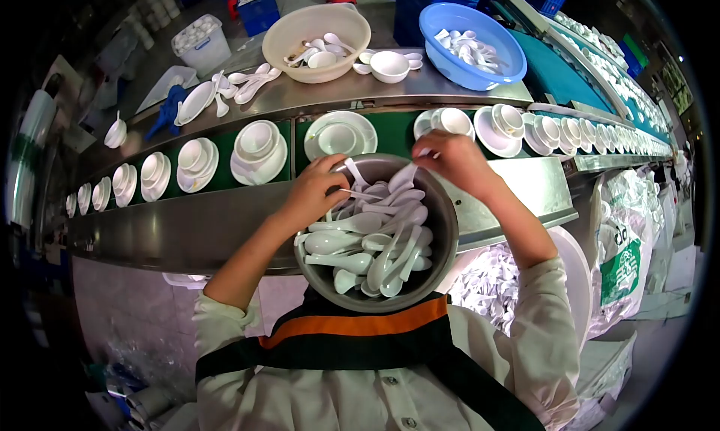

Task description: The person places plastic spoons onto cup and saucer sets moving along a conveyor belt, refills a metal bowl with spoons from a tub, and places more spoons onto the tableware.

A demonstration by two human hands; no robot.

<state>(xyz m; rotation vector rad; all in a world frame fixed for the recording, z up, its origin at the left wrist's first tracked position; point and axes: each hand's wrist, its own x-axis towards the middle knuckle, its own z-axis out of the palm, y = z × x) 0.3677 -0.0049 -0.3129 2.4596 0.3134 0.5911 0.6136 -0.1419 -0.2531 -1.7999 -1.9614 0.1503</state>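
A grey metal bowl full of white soup spoons sits in front of my chest, at the near edge of the conveyor. My left hand is over its left rim, fingers curled in a pinch at a thin white spoon handle. Over the right rim, my right hand is closed on the handle end of a white soup spoon, whose bowl points down into the pile. Just beyond the metal bowl, a saucer with a small bowl stands on the green belt.
Saucers with stacked small bowls line the conveyor belt on both sides. On the steel ledge behind stand a beige basin and a blue basin with spoons inside. A large tub of wrapped pieces is below right.
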